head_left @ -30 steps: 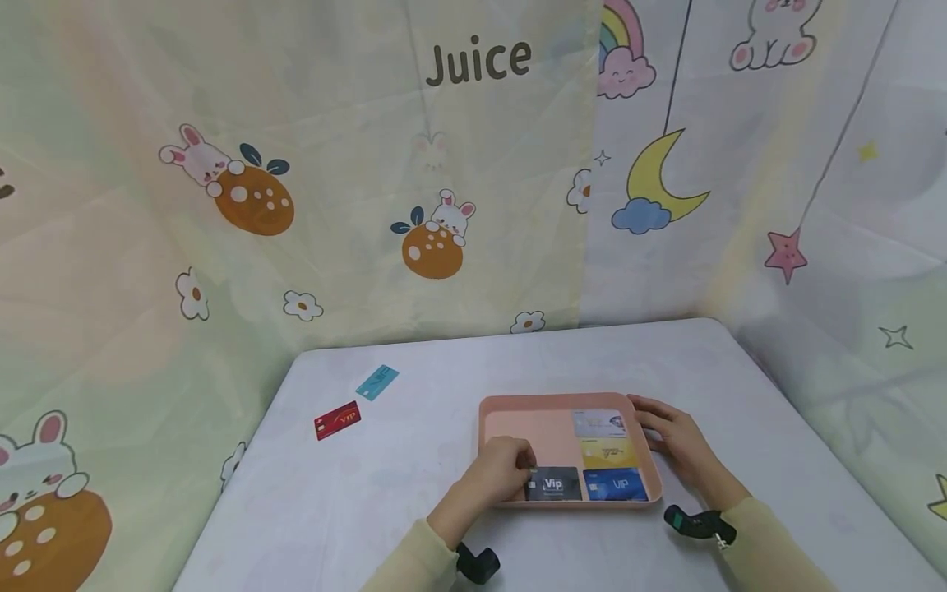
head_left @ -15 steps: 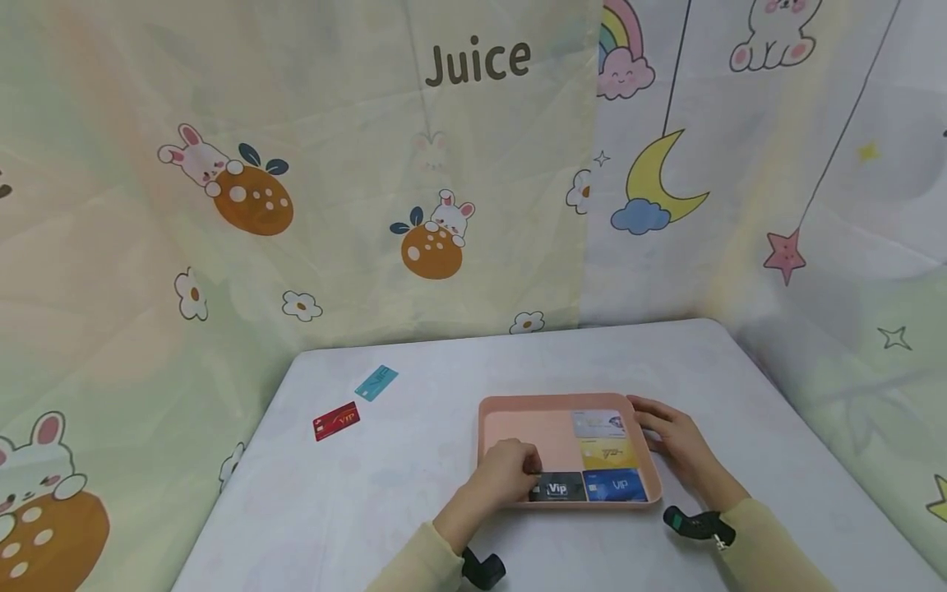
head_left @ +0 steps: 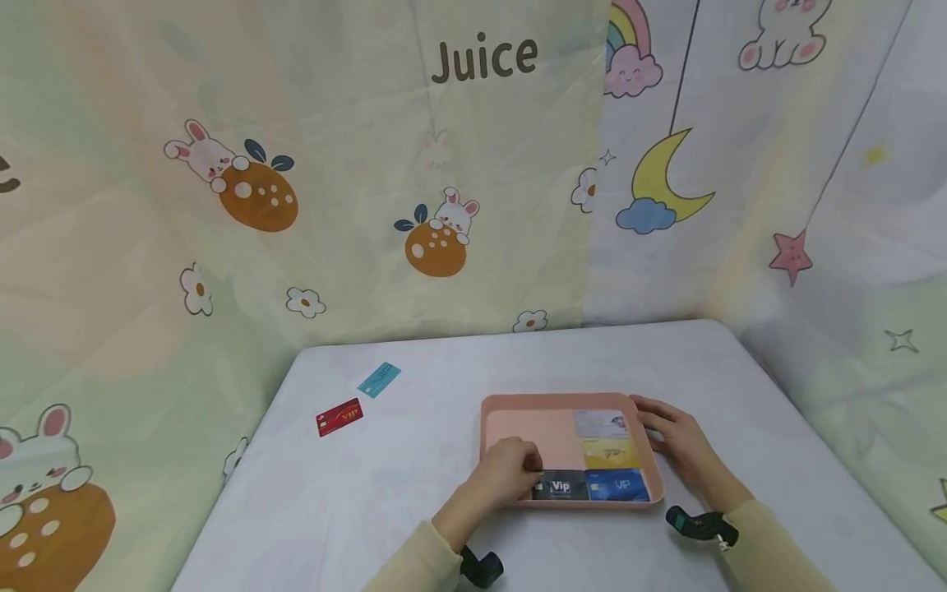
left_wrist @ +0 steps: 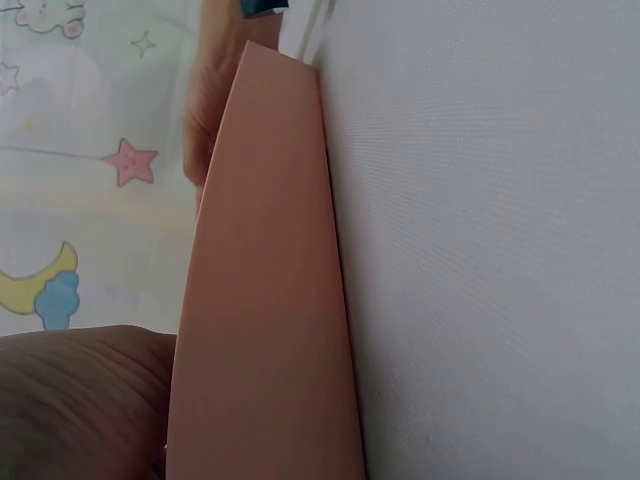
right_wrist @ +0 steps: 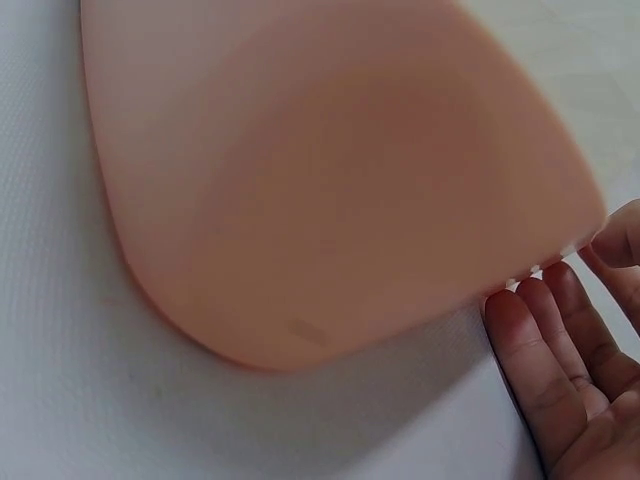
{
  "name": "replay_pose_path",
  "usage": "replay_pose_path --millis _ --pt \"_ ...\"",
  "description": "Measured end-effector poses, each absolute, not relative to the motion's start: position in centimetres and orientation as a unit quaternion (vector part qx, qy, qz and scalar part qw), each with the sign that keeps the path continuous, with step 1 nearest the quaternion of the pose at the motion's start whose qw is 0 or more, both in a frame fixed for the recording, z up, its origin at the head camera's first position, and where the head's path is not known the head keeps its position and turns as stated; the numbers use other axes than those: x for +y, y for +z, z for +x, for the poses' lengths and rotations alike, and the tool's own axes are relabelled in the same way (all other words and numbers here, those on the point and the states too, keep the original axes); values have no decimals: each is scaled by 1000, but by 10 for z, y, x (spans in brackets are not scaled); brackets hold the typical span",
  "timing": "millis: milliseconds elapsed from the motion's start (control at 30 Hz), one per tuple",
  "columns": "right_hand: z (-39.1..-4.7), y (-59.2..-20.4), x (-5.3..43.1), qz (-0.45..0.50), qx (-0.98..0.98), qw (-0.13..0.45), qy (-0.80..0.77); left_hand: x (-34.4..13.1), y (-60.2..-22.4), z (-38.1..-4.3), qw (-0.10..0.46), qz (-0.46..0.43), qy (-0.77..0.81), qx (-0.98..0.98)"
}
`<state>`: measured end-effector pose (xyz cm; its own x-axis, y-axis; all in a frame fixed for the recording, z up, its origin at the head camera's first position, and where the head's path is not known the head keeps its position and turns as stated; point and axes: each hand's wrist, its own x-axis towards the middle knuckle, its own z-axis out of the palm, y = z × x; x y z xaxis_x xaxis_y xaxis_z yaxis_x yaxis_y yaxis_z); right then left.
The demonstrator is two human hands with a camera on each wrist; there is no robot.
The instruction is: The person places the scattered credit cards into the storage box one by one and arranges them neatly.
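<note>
A dark grey "Vip" card [head_left: 560,485] lies in the front of a pink tray [head_left: 528,402], its right edge against a blue card [head_left: 617,485]. My left hand [head_left: 509,470] reaches over the tray's front rim, fingers curled, holding that dark card at its left end; the fingertips are partly hidden. With fairly straight fingers, my right hand [head_left: 681,444] touches the tray's right side, as the right wrist view shows at the pink wall [right_wrist: 400,200]. Behind the blue card lie a yellow card [head_left: 610,453] and a pale silver card [head_left: 598,423].
On the white table [head_left: 414,485], left of the tray, lie a red VIP card [head_left: 339,418] and a teal card [head_left: 380,380] at an angle. Printed cloth [head_left: 355,164] hangs behind and beside the table. The tray's outer front wall [left_wrist: 265,270] fills the left wrist view.
My left hand has moved slightly right and the dark card has slid right, closing its gap to the blue card. My right hand stays at the tray's side.
</note>
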<state>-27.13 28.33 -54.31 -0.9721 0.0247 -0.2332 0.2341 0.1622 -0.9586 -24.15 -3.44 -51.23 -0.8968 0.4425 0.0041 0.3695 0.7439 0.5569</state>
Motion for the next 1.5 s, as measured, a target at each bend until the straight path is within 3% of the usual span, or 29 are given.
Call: replay_pose_path --millis 467,933,1333,1500 --pt "-271 -540 284 81 763 84 -636 -49 -506 -252 61 216 305 926" --pt "-270 -538 285 75 766 79 -634 -72 -493 -266 20 188 315 930" --pt "-270 -541 286 78 769 76 -630 -97 -503 -267 -87 190 351 913" --pt "-271 -543 285 87 763 81 -636 -114 -502 -272 -101 164 346 918"
